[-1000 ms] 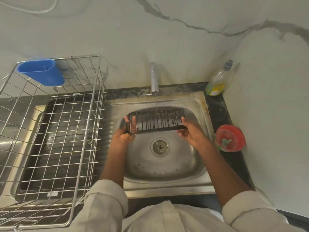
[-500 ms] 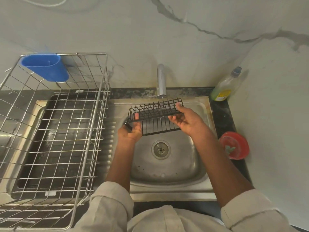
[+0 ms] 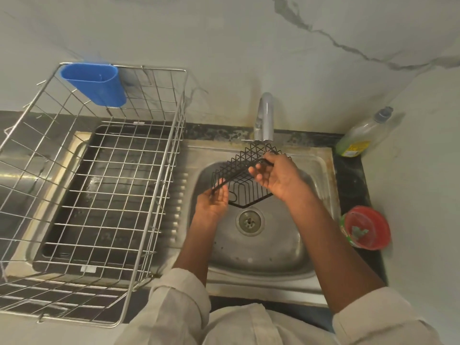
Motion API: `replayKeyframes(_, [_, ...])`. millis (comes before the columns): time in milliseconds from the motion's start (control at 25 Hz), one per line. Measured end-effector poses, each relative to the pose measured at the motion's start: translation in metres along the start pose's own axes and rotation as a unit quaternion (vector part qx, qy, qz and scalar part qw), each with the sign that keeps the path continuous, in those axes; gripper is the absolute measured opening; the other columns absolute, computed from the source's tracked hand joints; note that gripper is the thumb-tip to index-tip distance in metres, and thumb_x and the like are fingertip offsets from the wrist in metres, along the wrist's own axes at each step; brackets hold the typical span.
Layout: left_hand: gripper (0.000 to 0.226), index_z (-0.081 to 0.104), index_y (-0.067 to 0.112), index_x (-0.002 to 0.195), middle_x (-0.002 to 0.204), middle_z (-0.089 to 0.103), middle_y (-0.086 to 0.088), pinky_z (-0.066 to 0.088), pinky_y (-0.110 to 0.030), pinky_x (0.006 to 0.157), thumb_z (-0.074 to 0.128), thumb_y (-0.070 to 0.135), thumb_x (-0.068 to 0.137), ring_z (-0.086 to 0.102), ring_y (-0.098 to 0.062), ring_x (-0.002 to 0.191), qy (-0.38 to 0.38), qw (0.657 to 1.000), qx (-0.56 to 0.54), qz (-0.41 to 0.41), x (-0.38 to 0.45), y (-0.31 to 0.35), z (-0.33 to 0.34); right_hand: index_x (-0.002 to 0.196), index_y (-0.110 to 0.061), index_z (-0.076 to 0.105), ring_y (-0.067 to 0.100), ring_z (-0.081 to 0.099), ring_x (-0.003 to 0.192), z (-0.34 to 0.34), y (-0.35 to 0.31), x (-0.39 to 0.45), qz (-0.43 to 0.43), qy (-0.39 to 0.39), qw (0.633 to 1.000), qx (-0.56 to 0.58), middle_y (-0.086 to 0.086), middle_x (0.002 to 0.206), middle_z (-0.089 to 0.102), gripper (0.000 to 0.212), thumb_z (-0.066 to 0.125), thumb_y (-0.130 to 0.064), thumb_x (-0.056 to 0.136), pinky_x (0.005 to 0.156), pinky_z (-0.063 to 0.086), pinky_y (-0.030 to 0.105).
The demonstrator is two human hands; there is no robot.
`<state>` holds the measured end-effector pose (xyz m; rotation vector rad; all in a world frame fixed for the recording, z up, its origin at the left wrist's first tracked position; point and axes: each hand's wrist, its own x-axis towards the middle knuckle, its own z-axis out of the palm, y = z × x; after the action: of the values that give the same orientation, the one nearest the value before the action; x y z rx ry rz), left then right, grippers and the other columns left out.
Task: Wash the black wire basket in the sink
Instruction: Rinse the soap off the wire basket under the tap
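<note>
The black wire basket is held tilted over the steel sink, its far end just under the tap spout. My right hand grips the basket's upper rim with curled fingers near the far end. My left hand holds the near lower-left corner of the rim, palm up. The drain lies below the basket. No running water is plainly visible.
A large chrome wire dish rack with a blue plastic cup holder stands left of the sink. A dish soap bottle and a red lidded container sit on the dark counter at the right, next to the wall.
The basket has been turned from lying crosswise to a diagonal tilt with one end raised to the spout. My right hand shifted up along the rim; my left hand dropped lower.
</note>
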<state>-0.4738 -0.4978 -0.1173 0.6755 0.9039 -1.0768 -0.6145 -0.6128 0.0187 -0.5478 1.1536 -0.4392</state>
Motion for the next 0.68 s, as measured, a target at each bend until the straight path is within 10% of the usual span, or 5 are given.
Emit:
replayKeyframes(120, [0.033,0.062,-0.009,0.096,0.066,0.072,-0.022,0.063,-0.036,0.051,0.039,0.008,0.112,0.074,-0.029,0.052,-0.014,0.999,0.046,-0.013,0.005,-0.014,0.006,0.107,-0.013,0.063,0.020,0.070,0.060,-0.009,-0.001,-0.009,-0.015,-0.003,0.999,-0.036,0.007,0.076,0.069,0.019,0.045,-0.018,0.109,0.045,0.044,0.022])
replayKeyframes(480, [0.030,0.061,-0.013,0.107,0.077,0.074,-0.025,0.065,-0.033,0.058,0.040,0.006,0.113,0.077,-0.028,0.060,-0.089,0.992,0.087,-0.025,-0.005,-0.061,0.043,0.106,-0.013,0.068,0.017,0.066,0.060,-0.025,-0.015,-0.006,-0.010,-0.001,0.998,-0.061,0.005,0.075,0.071,0.027,0.041,-0.014,0.110,0.046,0.044,0.020])
replayKeyframes(680, [0.032,0.059,-0.017,0.103,0.073,0.073,-0.028,0.065,-0.033,0.060,0.035,0.002,0.113,0.075,-0.030,0.055,-0.073,0.992,0.102,-0.029,-0.007,-0.062,0.062,0.122,-0.018,0.068,0.016,0.066,0.056,-0.026,-0.019,-0.004,-0.090,0.016,0.959,-0.270,0.005,0.071,0.072,0.027,0.046,-0.029,0.112,0.050,0.047,0.023])
